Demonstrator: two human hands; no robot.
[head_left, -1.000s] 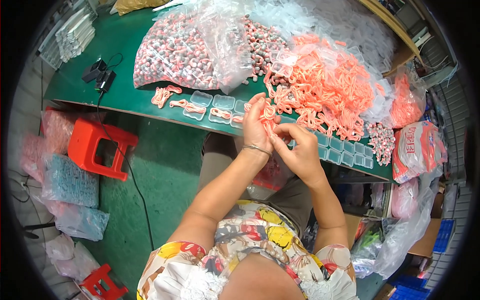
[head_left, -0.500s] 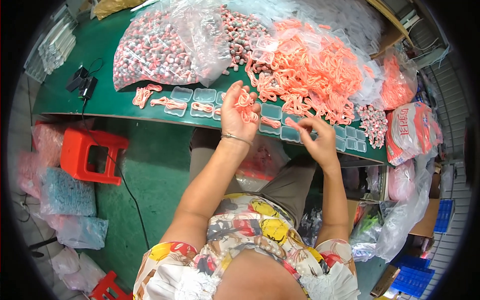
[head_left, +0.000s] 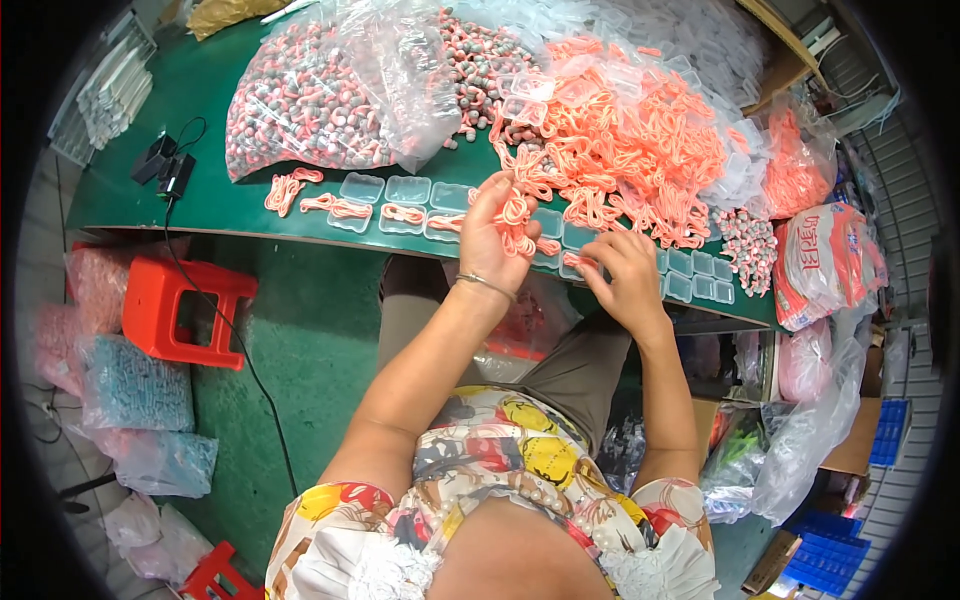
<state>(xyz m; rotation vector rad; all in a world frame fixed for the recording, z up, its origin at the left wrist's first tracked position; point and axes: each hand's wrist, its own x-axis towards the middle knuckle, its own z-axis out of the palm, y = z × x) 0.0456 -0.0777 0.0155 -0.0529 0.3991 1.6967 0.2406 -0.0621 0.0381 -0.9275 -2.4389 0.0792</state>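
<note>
My left hand is closed around a bunch of orange-pink cord bundles, held up above the table's front edge. To its right, my right hand pinches one small cord bundle at an open clear plastic box in the front row. Fingers partly hide that bundle and box. Left of my hands, open clear boxes lie with their lids back, and several hold a folded cord bundle. More clear boxes continue to the right of my right hand.
Behind my hands lies a large heap of orange cords. A clear bag of pink-and-grey earplug-like pieces stands to its left. Small black devices with a cable sit at the far left. A red stool stands on the floor.
My left hand has shifted slightly right with its bunch of cords. My right hand has moved left and down, bringing its cord bundle to a box in the front row.
</note>
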